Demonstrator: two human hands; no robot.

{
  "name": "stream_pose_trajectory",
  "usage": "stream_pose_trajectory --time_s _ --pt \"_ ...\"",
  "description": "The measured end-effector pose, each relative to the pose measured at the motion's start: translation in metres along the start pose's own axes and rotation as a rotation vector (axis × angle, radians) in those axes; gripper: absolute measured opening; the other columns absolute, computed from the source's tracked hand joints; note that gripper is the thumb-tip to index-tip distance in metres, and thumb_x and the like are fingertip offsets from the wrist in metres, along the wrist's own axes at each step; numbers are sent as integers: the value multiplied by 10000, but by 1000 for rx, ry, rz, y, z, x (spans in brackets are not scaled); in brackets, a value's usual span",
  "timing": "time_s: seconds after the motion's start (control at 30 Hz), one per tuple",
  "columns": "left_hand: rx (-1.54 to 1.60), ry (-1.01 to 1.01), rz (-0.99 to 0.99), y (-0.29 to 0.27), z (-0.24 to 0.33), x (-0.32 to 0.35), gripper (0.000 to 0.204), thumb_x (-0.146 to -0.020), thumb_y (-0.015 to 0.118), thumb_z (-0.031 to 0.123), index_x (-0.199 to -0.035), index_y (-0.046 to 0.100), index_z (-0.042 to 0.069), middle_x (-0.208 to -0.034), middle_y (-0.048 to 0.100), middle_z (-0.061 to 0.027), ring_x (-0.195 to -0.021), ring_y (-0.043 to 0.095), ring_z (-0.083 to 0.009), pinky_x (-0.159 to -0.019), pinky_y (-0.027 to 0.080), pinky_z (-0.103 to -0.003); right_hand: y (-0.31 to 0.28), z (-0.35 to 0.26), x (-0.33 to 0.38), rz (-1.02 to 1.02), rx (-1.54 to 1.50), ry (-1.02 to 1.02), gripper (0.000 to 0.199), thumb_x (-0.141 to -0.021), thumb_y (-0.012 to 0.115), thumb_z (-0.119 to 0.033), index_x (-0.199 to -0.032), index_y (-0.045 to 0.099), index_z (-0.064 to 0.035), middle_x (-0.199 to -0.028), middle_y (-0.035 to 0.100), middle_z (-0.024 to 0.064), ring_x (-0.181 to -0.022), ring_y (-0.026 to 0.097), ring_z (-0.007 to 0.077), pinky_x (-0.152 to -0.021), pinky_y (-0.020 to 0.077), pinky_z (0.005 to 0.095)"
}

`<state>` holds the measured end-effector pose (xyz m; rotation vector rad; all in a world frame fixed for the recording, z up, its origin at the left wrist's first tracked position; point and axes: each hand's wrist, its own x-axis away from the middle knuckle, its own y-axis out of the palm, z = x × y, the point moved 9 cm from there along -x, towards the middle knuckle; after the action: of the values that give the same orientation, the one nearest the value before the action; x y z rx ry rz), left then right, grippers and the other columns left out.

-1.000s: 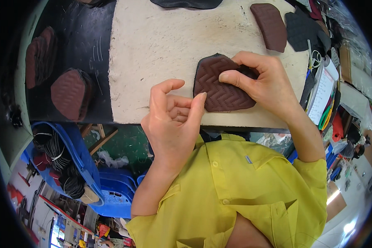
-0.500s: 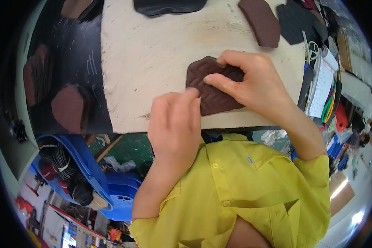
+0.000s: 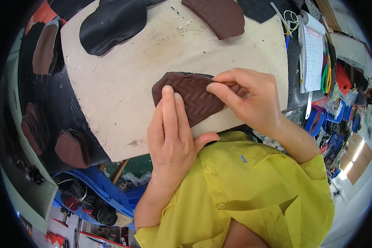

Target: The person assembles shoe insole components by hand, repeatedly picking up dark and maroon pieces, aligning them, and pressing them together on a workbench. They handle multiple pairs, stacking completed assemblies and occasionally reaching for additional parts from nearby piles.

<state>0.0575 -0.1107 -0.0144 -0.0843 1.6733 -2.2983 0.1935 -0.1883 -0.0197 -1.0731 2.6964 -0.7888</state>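
A dark brown quilted leather piece (image 3: pixel 190 93) with zigzag stitching lies on the cream board, a thin black layer showing along its upper edge. My left hand (image 3: pixel 171 132) rests on it with fingers stretched out flat, pressing its left part, the thumb spread to the side. At the piece's right end, my right hand (image 3: pixel 252 99) pinches the edge between thumb and forefinger, its other fingers curled. What lies under the piece is hidden.
Around the cream board (image 3: pixel 111 99) lie a black leather piece (image 3: pixel 113 29), another brown quilted piece (image 3: pixel 217 18) and stacked brown pieces (image 3: pixel 72 149). At right are a notepad (image 3: pixel 313 58) and scissors (image 3: pixel 328 74). A blue bin (image 3: pixel 99 184) stands below the table's left side.
My view has shifted. My left fingers, bent and blurred at the piece's edge before, now lie flat on it. My right hand has gone from gripping across the piece to pinching its right end.
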Motion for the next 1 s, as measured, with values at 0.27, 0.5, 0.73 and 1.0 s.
stream_pose_trajectory --time_s 0.27,0.5,0.73,1.0 --pt "-46 -24 -111 8 7 1 825 -736 508 754 -1389 558 253 -1521 400 -165 -1265 411 -310 -956 398 -375 7 -5 -18 -212 142 32 174 -804 752 -122 -782 622 -9 -620 650 100 -538 655 232 -495 495 316" --pt "-33 85 -147 11 8 33 732 -814 636 602 -1314 586 71 -1443 507 -133 -1346 425 -382 -1062 339 -480 6 -10 -19 -201 216 -70 197 -809 754 -145 -789 599 -24 -606 628 96 -538 635 254 -502 477 334" --pt "527 -167 226 -35 -44 53 595 -797 809 289 -1261 608 -23 -1261 636 -177 -1222 585 -301 -1012 436 -421 4 -2 -2 -145 -52 -160 207 -769 801 -107 -877 643 -28 -639 611 61 -506 557 211 -494 442 326" --pt "678 -220 259 -60 -44 17 198 -766 725 -75 -959 721 -31 -852 733 -130 -759 708 -224 -703 537 -273 -16 -77 12 19 -6 -551 381 -646 872 -165 -976 706 -70 -964 664 100 -889 631 281 -789 499 363"
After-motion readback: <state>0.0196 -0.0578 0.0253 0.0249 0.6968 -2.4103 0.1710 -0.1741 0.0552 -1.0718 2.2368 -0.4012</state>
